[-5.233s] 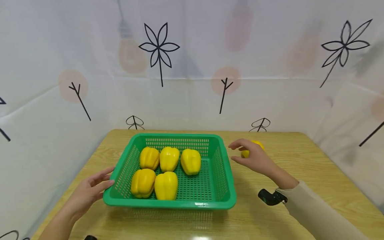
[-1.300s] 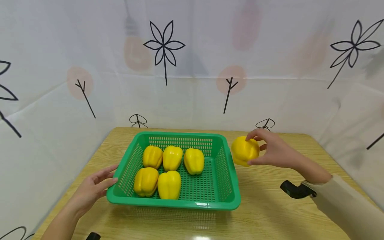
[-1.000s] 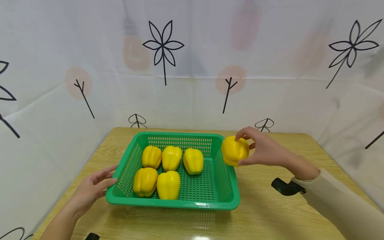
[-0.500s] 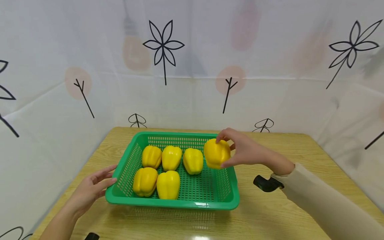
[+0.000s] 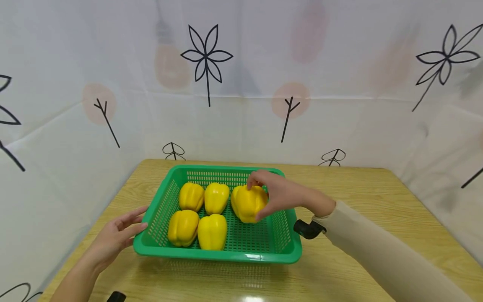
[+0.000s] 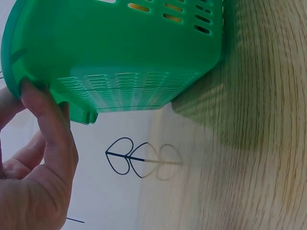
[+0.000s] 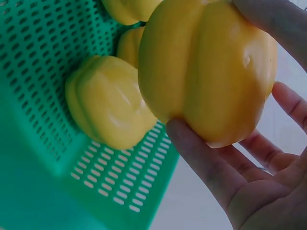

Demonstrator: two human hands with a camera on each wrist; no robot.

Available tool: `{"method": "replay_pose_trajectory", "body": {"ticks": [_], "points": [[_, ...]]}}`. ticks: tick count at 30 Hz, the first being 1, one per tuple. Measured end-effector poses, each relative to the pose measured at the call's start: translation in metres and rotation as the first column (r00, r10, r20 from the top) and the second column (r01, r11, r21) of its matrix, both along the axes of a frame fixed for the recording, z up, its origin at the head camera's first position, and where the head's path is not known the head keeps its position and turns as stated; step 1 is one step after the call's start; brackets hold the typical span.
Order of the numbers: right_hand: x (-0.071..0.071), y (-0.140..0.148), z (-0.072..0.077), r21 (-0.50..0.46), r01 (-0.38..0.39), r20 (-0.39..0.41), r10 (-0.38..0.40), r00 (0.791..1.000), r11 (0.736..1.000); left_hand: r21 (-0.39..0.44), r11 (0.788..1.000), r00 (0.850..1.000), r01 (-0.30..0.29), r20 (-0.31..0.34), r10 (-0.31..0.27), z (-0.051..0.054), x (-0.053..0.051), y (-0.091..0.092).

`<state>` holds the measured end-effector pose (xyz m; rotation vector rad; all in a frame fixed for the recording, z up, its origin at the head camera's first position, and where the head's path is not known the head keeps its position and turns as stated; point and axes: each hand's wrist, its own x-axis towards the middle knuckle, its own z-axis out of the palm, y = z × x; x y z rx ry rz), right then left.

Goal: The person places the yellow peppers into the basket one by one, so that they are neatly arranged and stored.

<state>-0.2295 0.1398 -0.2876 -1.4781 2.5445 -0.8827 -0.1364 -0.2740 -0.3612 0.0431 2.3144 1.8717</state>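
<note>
A yellow bell pepper (image 5: pixel 253 204) is held in my right hand (image 5: pixel 281 193), inside the basket's upper right area. The thumb and fingers grip it from the right; in the right wrist view the pepper (image 7: pixel 206 72) fills the space between them. It partly covers another yellow pepper (image 5: pixel 237 195) behind it. Several more yellow bell peppers (image 5: pixel 212 232) lie in the green perforated basket (image 5: pixel 219 254) toward its left side. My left hand (image 5: pixel 113 239) holds the basket's left rim, thumb over the edge; in the left wrist view a bent finger (image 6: pixel 53 124) reaches under the lip.
The basket stands on a light wooden table (image 5: pixel 339 260). A white cloth (image 5: pixel 241 126) printed with plants and pale shapes hangs behind and at the sides. A black camera mount (image 5: pixel 309 229) sits at my right wrist.
My right hand has taken the pepper from the table right of the basket and carried it left, over the right rim and lower into the basket. The left hand has stayed at the rim.
</note>
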Motion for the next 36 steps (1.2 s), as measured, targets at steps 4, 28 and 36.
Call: {"method": "replay_pose_trajectory", "body": {"ticks": [4,28,36], "points": [[-0.003,-0.012,-0.007,0.063,-0.006,0.046,0.003,0.999,0.998,0.003,1.0,1.0,-0.003,0.001,0.003,0.0,0.0,0.0],[0.0,-0.052,-0.036,0.437,-0.019,0.222,-0.088,0.971,0.899,0.014,1.0,1.0,-0.001,0.0,0.001,0.001,-0.002,0.001],[-0.001,-0.035,-0.02,0.333,0.009,0.232,-0.091,0.969,0.943,0.016,0.999,1.0,-0.031,0.0,0.031,-0.002,-0.001,0.002]]}}
